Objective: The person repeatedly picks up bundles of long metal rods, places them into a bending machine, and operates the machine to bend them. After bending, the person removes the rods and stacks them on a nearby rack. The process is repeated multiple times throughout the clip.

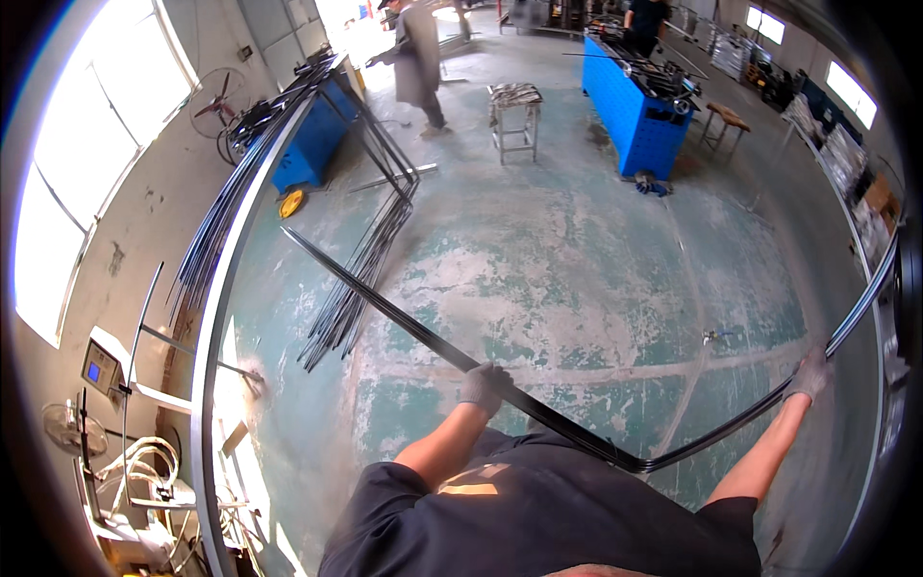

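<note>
A bundle of long, thin dark strips (569, 426) crosses in front of my body, looking bent by the wide view. My left hand (486, 387), in a grey glove, is closed round it left of my chest. The bundle's far left end reaches out over the floor. My right hand (810, 375), gloved too, grips it at the far right, arm stretched out. Past that hand the strips run on up to the right rim. Their exact kind and material I cannot make out.
Several dark rods (361, 274) lie on the floor at left, beside a rack of long bars (226, 192). Blue workbenches (639, 120) and a stool (514, 111) stand farther off. One person (417, 58) is at the back; another person (646, 19) is behind the right bench.
</note>
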The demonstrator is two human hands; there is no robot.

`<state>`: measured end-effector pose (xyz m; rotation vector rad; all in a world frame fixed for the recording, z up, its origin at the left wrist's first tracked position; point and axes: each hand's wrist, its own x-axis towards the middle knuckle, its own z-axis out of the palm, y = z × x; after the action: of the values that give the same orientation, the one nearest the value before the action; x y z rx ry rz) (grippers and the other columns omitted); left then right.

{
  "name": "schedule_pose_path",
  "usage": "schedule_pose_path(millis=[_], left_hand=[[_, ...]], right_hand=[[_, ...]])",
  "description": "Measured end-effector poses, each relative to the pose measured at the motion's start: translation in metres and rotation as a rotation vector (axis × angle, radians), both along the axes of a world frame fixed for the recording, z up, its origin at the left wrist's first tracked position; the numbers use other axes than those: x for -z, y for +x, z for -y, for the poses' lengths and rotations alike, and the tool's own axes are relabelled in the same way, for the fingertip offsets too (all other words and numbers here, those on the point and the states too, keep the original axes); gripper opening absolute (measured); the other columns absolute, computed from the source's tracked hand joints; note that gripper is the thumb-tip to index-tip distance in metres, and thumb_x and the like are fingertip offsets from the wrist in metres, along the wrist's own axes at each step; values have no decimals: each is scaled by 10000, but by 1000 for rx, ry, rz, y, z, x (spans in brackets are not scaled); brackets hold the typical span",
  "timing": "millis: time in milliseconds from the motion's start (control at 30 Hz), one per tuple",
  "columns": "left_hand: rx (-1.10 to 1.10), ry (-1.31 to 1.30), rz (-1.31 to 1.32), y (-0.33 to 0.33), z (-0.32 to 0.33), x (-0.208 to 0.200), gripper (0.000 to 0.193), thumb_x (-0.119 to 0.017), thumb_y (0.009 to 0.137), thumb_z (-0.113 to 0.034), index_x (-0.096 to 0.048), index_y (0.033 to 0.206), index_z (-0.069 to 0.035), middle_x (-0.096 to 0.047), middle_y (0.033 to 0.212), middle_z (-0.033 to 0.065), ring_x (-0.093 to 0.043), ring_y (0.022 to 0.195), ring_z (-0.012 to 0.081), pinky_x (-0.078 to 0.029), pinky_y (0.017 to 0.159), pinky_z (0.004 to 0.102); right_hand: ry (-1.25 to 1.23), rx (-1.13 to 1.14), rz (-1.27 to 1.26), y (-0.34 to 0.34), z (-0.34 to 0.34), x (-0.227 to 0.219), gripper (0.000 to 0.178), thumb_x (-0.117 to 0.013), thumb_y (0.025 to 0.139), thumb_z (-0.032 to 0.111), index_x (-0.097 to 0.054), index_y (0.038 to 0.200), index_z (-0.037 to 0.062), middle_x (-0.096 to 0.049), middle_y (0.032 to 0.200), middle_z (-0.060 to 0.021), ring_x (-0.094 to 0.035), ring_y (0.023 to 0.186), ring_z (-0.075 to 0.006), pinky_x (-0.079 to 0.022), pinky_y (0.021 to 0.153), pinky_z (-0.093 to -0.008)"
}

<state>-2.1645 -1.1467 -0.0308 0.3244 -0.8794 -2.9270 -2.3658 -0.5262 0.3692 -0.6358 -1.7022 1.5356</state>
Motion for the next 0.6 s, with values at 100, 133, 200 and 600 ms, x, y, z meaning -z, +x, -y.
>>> schedule_pose_path(millis=[100, 133, 200, 600], left_hand=[[-250, 257, 321, -24, 57, -34, 133, -581, 960, -162, -574, 830, -135, -597, 789, 48, -581, 792, 266, -491, 799, 424], [-321, 424, 462, -40, 74, -60, 195, -577, 982, -158, -533, 806, -89, -570, 730, 76, -556, 702, 303, -500, 761, 468], [-392, 334, 617, -66, 107, -102, 208, -561, 985, -179, -539, 799, -89, -577, 733, 79, -566, 725, 301, -504, 768, 475], [-804, 585, 661, -157, 399, 13, 176, -522, 993, -216, -600, 999, -58, -636, 932, 135, -588, 873, 319, -485, 892, 478]], right_hand=[[14, -126, 59, -100, 117, -4, 405, -739, 955, 485, -643, 872, 100, -369, 537, 58, -363, 402, -68, -252, 382, -292], [35, -149, 89, -128, 148, -2, 409, -735, 957, 485, -635, 877, 97, -380, 535, 54, -375, 396, -75, -262, 378, -294], [79, -210, 77, -178, 225, 13, 409, -731, 959, 487, -634, 890, 96, -384, 538, 54, -373, 389, -75, -254, 370, -292], [326, -733, -61, -444, 731, 33, 526, -745, 946, 490, -717, 1043, -27, -628, 766, -33, -517, 727, -123, -448, 683, -356]])
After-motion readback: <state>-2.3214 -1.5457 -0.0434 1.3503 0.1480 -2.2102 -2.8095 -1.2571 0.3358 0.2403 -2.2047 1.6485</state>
